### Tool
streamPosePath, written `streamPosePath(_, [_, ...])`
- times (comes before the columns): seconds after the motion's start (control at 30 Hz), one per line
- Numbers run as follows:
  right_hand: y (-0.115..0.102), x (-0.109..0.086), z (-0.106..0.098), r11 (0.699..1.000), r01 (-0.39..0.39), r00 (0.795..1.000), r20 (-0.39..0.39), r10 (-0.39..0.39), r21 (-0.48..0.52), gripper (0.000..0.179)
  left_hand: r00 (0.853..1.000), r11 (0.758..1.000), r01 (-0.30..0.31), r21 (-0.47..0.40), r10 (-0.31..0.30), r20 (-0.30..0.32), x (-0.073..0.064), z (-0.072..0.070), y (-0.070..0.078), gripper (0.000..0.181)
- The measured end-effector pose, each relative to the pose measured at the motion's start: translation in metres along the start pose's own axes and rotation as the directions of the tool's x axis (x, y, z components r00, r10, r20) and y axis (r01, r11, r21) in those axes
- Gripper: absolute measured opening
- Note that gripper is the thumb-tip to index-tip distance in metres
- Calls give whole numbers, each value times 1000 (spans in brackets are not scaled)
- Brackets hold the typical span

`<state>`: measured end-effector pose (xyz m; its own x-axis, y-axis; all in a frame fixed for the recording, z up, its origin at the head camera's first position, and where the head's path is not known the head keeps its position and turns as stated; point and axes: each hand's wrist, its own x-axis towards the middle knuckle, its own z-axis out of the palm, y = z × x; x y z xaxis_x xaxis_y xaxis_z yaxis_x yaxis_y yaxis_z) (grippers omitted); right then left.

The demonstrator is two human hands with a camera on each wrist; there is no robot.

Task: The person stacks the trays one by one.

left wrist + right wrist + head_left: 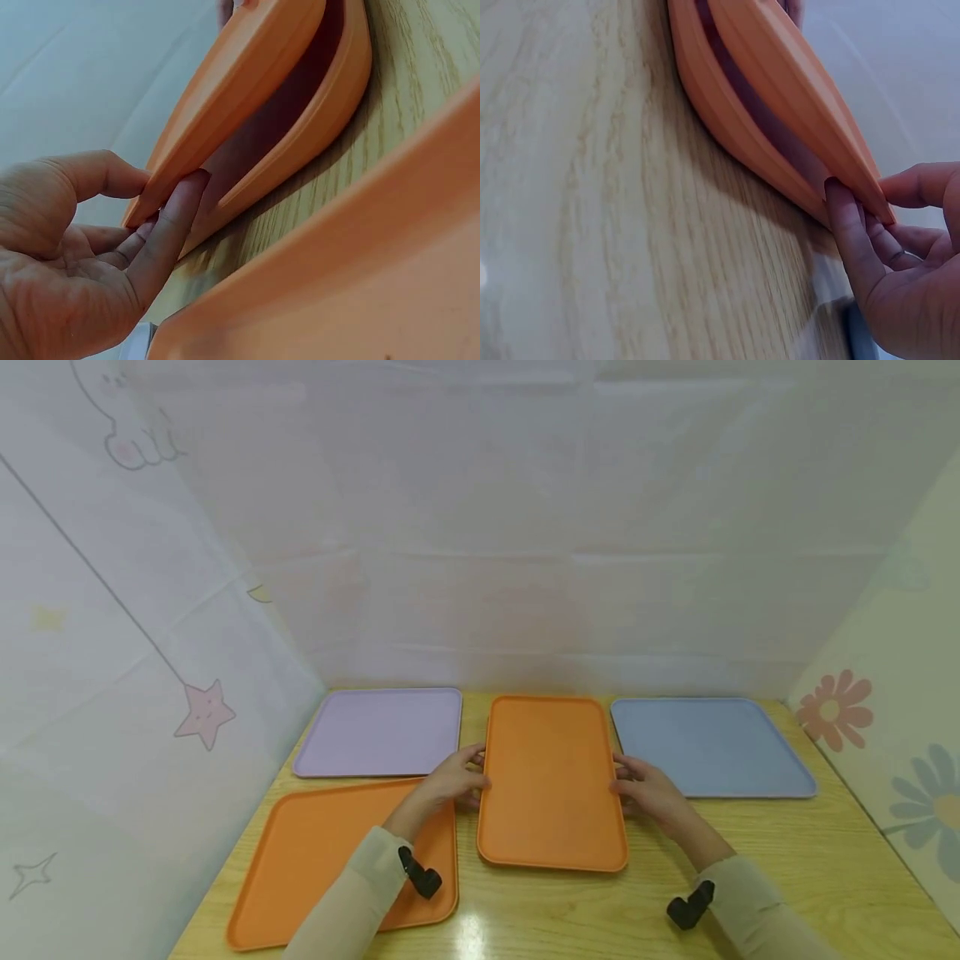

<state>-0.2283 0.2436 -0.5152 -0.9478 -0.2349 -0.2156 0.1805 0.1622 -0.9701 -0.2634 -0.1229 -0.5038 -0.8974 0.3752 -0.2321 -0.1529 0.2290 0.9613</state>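
Tray and hands meet just right of the centre of the head view: the upper orange tray point(552, 785) lies between the left hand point(446, 779) and the right hand point(651, 789), to the right of one and to the left of the other, neither being nearer. Its long axis runs up and down the frame, and each hand pinches a long side about midway, thumb above and fingers under the rim. Both wrist views show a dark gap below it, parting it from a lower orange tray point(716, 112) that appears to lie on the wooden table point(540, 910). At lower left of the head view, a third orange tray point(330, 847) sits partly beneath the left forearm, its long axis roughly crosswise. A lilac tray point(382, 732) lies above that one, and a blue tray point(708, 747) lies right of centre, beyond the right hand.
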Motion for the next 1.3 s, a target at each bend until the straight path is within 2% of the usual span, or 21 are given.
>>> streamPosePath(0.37, [-2, 2, 3, 995, -26, 1000, -15, 24, -95, 72, 1000, 996, 13, 88, -13, -5, 5, 1, -1, 82])
streamPosePath(0.7, [-9, 3, 6, 965, -31, 999, -50, 19, -259, 71, 1000, 985, 18, 171, -16, -12, 9, 2, 0, 80])
streamPosePath(0.97, [-12, 4, 11, 920, -19, 995, -93, -20, -392, 63, 999, 979, 27, 203, -21, -33, 7, 4, 2, 79])
streamPosePath(1.13, [-14, 5, 12, 877, -12, 993, -107, -45, -481, 60, 999, 974, 36, 225, -26, -46, 6, 5, 3, 80])
streamPosePath(1.3, [-13, 9, 14, 862, -24, 991, -123, -44, -506, 57, 998, 962, 42, 271, -29, -53, 5, 5, 3, 79])
